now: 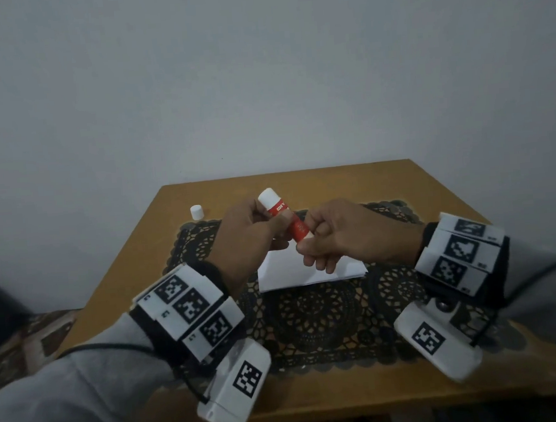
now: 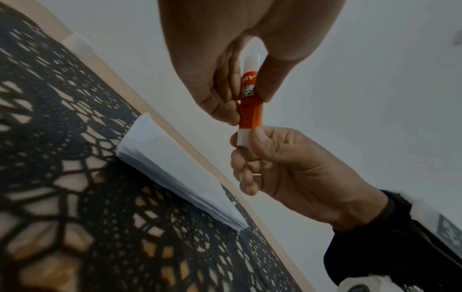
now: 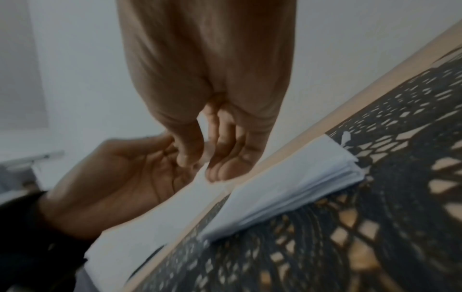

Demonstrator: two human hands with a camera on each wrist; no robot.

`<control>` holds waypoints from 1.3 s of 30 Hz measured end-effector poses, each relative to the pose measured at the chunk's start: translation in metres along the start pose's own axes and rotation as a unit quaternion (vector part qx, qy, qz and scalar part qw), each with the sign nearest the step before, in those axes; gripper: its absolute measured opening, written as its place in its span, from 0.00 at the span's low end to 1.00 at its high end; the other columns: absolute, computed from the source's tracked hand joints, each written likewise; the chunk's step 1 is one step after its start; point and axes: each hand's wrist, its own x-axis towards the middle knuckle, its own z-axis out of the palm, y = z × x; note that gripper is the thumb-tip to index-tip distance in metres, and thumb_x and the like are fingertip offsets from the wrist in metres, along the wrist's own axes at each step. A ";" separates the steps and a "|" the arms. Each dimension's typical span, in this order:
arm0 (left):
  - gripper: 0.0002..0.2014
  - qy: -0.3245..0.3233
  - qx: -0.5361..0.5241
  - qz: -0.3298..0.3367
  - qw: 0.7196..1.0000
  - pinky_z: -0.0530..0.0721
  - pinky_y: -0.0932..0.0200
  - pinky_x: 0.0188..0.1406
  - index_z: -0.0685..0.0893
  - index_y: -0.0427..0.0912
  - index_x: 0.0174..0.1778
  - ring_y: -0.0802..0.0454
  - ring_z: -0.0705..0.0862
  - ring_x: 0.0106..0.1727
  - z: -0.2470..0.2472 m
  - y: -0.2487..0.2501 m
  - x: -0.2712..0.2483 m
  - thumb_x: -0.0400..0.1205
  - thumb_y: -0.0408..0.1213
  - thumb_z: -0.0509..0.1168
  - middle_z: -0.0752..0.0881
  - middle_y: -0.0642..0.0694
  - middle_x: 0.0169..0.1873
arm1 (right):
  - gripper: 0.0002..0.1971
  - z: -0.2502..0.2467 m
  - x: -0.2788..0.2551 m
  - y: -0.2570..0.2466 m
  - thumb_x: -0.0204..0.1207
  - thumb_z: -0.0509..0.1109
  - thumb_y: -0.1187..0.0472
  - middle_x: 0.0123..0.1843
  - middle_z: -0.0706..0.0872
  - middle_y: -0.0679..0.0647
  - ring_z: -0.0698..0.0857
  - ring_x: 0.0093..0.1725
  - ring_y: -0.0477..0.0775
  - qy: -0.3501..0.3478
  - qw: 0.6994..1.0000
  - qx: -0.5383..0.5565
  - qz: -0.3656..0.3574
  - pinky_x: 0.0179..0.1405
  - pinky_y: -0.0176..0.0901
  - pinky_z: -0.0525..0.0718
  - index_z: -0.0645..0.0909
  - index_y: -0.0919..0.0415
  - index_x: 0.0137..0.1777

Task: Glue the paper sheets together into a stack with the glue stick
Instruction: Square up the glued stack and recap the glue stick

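Up in the air over the middle of the tabletop: the glue stick, tilted, white top pointing far and left. Held at both ends.

Left grip closed round the red middle, thumb on one side, fingers on the other. Right grip pinching the white knob at the low end with thumb and first finger, other fingers curled in.

Just under the hands, on a black lacy mat: the paper, a small white pile, edges not quite lined up. Cap off and standing alone, far left, on bare wood, well apart from the pile.

Looks like the knob step: turning the low end to push glue up. No gluing begun yet, by the look of the pile.

About the stick: small, light, hard plastic, smooth, so likely to slip if held loosely. Best held round the red middle, as now, fingers kept away from the sticky top. Glue itself soft; likely to snap or smear if wound out too far or pushed hard.

About the paper: thin, light, floppy, quick to slide or crumple under a rub. Best pinned flat with straight fingers near one edge while rubbing. Best lifted one sheet at a time by a corner.
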 end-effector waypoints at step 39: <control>0.11 -0.003 0.012 0.034 0.999 0.88 0.54 0.47 0.80 0.34 0.54 0.48 0.90 0.44 -0.004 -0.002 -0.005 0.80 0.37 0.68 0.88 0.40 0.44 | 0.14 0.009 0.001 0.001 0.72 0.78 0.61 0.38 0.90 0.63 0.89 0.32 0.53 0.049 0.999 0.000 -0.021 0.30 0.42 0.88 0.75 0.66 0.42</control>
